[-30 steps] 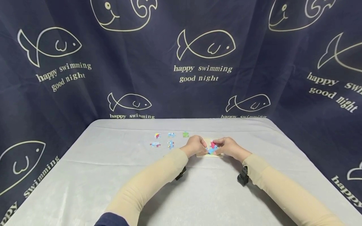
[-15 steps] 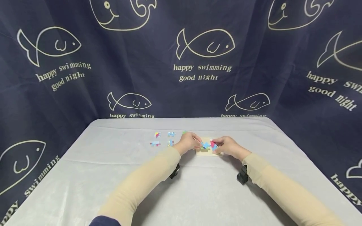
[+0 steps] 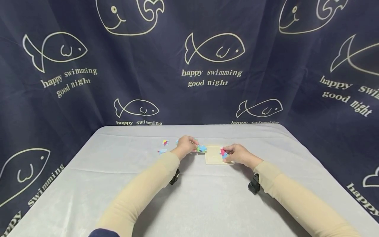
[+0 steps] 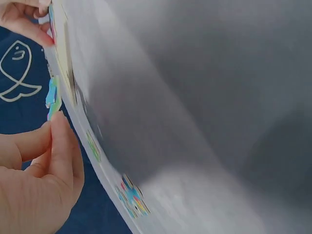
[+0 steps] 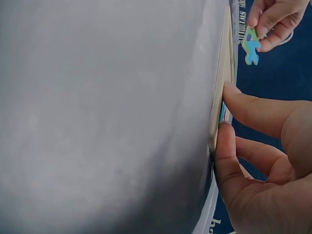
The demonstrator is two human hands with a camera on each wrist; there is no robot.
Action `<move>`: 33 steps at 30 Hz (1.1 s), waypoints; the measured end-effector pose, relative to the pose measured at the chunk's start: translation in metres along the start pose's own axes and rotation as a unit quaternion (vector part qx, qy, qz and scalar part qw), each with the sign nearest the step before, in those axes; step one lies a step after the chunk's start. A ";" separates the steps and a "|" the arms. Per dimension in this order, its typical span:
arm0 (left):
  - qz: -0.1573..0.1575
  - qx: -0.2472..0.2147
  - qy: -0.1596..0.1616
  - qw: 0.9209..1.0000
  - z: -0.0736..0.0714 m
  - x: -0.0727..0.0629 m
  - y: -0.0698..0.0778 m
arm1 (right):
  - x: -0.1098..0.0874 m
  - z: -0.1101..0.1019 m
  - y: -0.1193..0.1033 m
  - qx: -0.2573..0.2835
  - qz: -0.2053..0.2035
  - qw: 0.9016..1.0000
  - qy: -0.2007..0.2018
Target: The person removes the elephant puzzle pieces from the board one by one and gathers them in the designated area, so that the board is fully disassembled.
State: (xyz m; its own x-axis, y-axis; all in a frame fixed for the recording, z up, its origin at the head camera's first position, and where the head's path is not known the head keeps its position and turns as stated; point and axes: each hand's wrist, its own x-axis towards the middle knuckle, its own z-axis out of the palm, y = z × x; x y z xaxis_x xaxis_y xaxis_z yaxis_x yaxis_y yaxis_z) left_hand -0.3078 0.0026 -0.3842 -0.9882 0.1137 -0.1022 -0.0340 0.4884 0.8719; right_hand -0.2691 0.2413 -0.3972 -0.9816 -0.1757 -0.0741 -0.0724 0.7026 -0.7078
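Observation:
My left hand (image 3: pixel 185 145) pinches a blue-and-green puzzle piece (image 3: pixel 202 149) between thumb and fingers. In the left wrist view that puzzle piece (image 4: pixel 52 95) is raised off the cloth. It hangs just left of a shallow wooden puzzle board (image 3: pixel 214 156). At the board's right side, my right hand (image 3: pixel 240 154) holds a red-and-blue puzzle section (image 3: pixel 223 153) between thumb and forefinger. The right wrist view shows these fingertips (image 5: pixel 226 134) at the board's edge, with little of the section visible.
Left of the board lie loose puzzle pieces: a yellow-and-red piece (image 3: pixel 165 142), a pale blue piece (image 3: pixel 162 151) and others partly behind my left hand. A green piece (image 4: pixel 93 146) and a multicoloured piece (image 4: pixel 132 197) show in the left wrist view. Grey-white cloth (image 3: pixel 189 204) covers the table.
My left hand has lifted the blue-and-green piece away from the red-and-blue section and carried it left, off the board. The right hand has stayed at the board's right side.

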 end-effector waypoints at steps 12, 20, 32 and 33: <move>-0.056 0.067 0.006 0.996 -0.011 0.011 -0.009 | -0.001 -0.001 -0.004 0.003 0.001 1.000 -0.006; -0.046 0.099 0.003 0.994 -0.014 0.010 -0.013 | -0.001 0.000 -0.003 0.003 0.003 1.000 -0.011; -0.025 0.130 -0.021 0.991 -0.017 0.005 -0.011 | -0.003 0.000 -0.005 0.008 0.016 1.000 -0.002; -0.021 0.132 -0.021 0.991 -0.017 0.004 -0.011 | -0.003 0.000 -0.004 0.008 0.019 1.000 -0.002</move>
State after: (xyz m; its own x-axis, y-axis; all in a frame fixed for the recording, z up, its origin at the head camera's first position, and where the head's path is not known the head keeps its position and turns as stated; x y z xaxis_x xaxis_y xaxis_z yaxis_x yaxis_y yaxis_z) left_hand -0.3142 -0.0167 -0.3865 -0.9797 0.1212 -0.1597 -0.0291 0.7022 0.7114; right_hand -0.2661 0.2388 -0.3939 -0.9831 -0.1508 -0.1040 -0.0314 0.6977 -0.7157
